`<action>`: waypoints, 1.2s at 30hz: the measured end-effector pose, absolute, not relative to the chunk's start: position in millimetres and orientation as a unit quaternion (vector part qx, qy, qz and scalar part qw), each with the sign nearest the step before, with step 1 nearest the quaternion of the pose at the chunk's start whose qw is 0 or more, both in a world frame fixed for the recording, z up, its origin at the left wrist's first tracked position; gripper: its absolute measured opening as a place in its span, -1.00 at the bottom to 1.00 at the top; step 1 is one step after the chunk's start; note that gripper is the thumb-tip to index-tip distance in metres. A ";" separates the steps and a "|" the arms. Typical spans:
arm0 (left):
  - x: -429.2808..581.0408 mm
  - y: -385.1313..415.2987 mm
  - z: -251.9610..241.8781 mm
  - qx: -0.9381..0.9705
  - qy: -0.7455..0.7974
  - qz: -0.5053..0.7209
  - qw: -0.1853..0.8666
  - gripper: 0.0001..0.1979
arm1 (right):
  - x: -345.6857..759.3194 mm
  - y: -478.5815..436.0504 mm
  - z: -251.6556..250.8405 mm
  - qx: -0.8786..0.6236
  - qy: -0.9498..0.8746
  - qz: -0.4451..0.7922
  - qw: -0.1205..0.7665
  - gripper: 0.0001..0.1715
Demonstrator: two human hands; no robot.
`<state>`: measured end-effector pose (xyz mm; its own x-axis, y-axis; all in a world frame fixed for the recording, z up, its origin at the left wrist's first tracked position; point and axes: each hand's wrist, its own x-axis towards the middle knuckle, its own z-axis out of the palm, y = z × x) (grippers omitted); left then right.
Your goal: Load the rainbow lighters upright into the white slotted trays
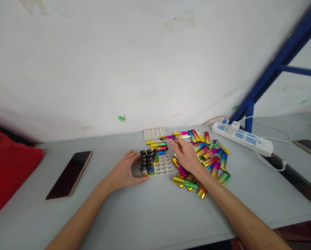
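A white tray with round holes (166, 164) sits on the table, its left columns filled with upright shiny tubes with black tops (149, 160). My left hand (124, 171) curves around the tray's left end, thumb at the front corner and fingers at the back. Right of the tray, my right hand (188, 156) is closed on a shiny tube with a black end (176, 140), mostly covered by the fingers. Beneath and beyond that hand spreads a loose pile of metallic, gradient-coloured tubes (210, 161). Several more tubes (157, 147) lie just behind the tray.
Against the wall stands a second white holed tray (154, 132). A white power strip (242, 138) with cables lies at the back right, near a blue metal frame (264, 81). One phone (70, 174) rests at left, beside red cloth (11, 166); another dark device (309, 148) is far right.
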<state>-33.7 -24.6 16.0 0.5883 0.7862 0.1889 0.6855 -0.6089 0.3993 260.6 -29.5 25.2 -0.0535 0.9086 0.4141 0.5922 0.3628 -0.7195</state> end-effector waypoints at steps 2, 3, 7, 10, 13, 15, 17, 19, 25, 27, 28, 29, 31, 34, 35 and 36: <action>-33.7 -24.5 15.1 0.881 0.414 0.174 0.147 -0.49 | 260.9 -32.1 28.2 -0.506 -0.735 0.179 0.414 -0.60; -33.4 -24.4 14.8 0.882 0.412 0.175 0.148 -0.47 | 261.3 -33.8 29.9 -0.491 -0.754 0.169 0.402 -0.60; -31.0 -24.7 16.1 0.883 0.409 0.172 0.155 -0.48 | 262.7 -40.6 35.8 -0.460 -0.811 0.097 0.350 -0.54; -29.1 -25.6 19.1 0.882 0.404 0.176 0.166 -0.51 | 262.6 -43.4 37.0 -0.468 -0.823 0.110 0.303 -0.49; -28.6 -26.5 20.9 0.882 0.399 0.182 0.172 -0.52 | 260.6 -44.2 34.4 -0.456 -0.823 0.160 0.299 -0.45; -28.8 -27.0 20.9 0.883 0.396 0.182 0.174 -0.53 | 258.5 -44.9 31.7 -0.445 -0.829 0.172 0.292 -0.43; -29.0 -27.6 20.5 0.884 0.396 0.181 0.172 -0.54 | 256.1 -46.3 29.5 -0.442 -0.843 0.159 0.263 -0.44; -29.0 -28.2 20.4 0.884 0.396 0.181 0.169 -0.55 | 254.0 -48.4 28.9 -0.444 -0.856 0.130 0.229 -0.47; -28.6 -30.0 22.8 0.883 0.394 0.181 0.179 -0.54 | 247.5 -53.9 35.9 -0.446 -0.876 0.104 0.149 -0.66; -28.7 -30.7 23.4 0.884 0.393 0.179 0.180 -0.54 | 243.9 -54.8 37.9 -0.465 -0.873 0.088 0.120 -0.70; -28.7 -31.0 23.6 0.884 0.392 0.178 0.180 -0.55 | 242.3 -55.0 38.4 -0.479 -0.868 0.077 0.104 -0.69; -28.7 -31.4 23.7 0.884 0.392 0.179 0.181 -0.55 | 241.4 -55.0 38.8 -0.491 -0.864 0.069 0.090 -0.68; -28.8 -31.8 23.9 0.884 0.392 0.176 0.183 -0.56 | 243.1 -54.2 39.3 -0.503 -0.857 0.071 0.081 -0.65; -30.0 -31.4 24.5 0.882 0.398 0.168 0.187 -0.55 | 257.3 -49.9 40.3 -0.486 -0.856 0.129 0.122 -0.64; -31.0 -30.8 24.8 0.881 0.399 0.168 0.189 -0.55 | 264.4 -47.4 40.3 -0.477 -0.854 0.152 0.141 -0.64; -32.3 -30.0 25.1 0.880 0.399 0.168 0.193 -0.55 | 271.9 -44.5 39.9 -0.469 -0.852 0.169 0.160 -0.64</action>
